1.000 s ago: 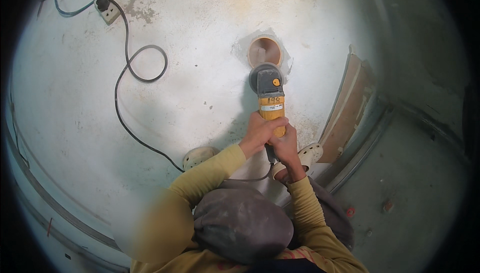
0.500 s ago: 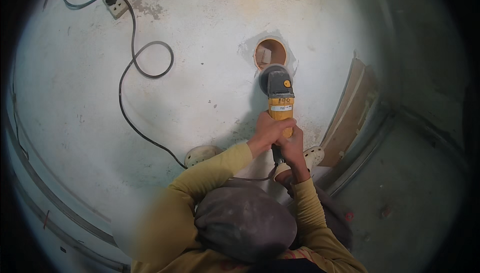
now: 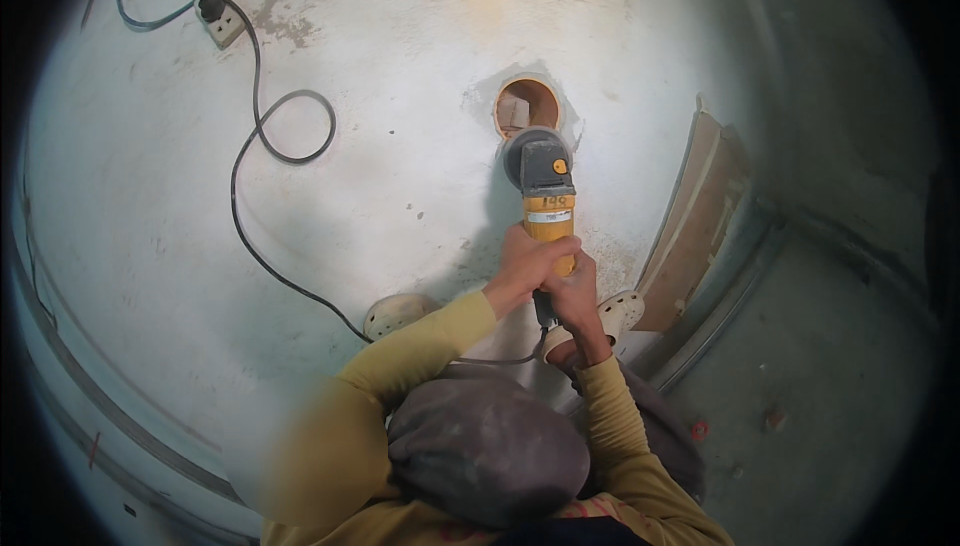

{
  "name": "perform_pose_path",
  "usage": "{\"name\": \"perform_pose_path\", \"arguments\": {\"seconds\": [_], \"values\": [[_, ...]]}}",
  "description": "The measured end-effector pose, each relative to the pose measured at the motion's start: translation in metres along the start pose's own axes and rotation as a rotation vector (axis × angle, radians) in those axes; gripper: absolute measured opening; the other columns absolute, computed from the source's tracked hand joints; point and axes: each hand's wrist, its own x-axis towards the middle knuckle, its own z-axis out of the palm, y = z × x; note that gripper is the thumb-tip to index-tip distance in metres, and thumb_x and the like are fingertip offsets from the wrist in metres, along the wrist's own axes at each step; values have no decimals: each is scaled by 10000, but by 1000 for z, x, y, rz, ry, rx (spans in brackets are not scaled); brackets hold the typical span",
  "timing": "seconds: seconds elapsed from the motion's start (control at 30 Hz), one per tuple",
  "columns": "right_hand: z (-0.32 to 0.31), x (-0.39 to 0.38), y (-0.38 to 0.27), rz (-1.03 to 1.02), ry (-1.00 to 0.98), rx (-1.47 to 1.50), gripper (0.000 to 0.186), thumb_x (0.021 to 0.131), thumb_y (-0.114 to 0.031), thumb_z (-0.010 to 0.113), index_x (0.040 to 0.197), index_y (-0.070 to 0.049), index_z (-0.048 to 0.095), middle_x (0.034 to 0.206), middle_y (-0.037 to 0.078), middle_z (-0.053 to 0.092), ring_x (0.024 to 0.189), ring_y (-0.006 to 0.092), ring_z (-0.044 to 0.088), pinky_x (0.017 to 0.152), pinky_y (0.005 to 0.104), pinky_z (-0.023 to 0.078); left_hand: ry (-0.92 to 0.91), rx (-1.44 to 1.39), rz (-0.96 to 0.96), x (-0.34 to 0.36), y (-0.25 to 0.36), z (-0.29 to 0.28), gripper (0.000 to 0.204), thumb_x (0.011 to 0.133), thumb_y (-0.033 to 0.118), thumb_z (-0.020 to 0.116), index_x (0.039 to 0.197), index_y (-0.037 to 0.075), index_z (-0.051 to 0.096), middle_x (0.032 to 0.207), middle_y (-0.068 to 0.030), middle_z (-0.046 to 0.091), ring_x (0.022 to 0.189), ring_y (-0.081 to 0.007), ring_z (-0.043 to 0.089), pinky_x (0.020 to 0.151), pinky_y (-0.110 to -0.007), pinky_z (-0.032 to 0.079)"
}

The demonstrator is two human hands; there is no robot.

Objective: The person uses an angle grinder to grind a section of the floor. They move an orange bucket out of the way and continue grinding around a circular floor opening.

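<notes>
Both my hands are wrapped round the yellow and black body of an angle grinder (image 3: 550, 204). My left hand (image 3: 527, 258) grips its side near the middle, and my right hand (image 3: 575, 291) closes round it just behind. The grinder's round guard and disc (image 3: 516, 158) lie at the near edge of a round hole (image 3: 540, 101) with an orange rim in the pale floor. Light brown pieces show inside the hole. Whether the disc touches the rim, I cannot tell. A black cord (image 3: 500, 359) runs from the grinder's rear end past my feet.
The cord loops left across the floor (image 3: 350, 176) to a white socket block (image 3: 225, 28). My pale clogs (image 3: 398, 314) stand on either side of the tool's rear. At right lies a brown board (image 3: 690, 226), beside a ledge and a darker surface (image 3: 790, 376).
The whole scene has shifted slightly left in view. My hands keep the same grip, and the grinder stays at the near edge of the hole.
</notes>
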Motion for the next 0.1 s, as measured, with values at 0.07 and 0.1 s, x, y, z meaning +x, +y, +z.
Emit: {"name": "perform_pose_path", "arguments": {"seconds": [0.07,0.1], "values": [[-4,3,5,-6,-16,-34,457,861,-151,786,1238,60,636,1098,115,733,968,167,695,861,325,576,-21,-29,24,0,-1,1,304,856,74,830,1103,-39,695,975,-107,735,825,-190,727,727,-341,596],[-5,4,9,-8,-22,-51,460,865,-150,783,1247,57,631,1104,115,731,970,167,696,868,329,578,-32,-41,33,0,-1,1,306,858,77,830,1106,-40,695,977,-108,736,831,-190,729,727,-341,597]]}}
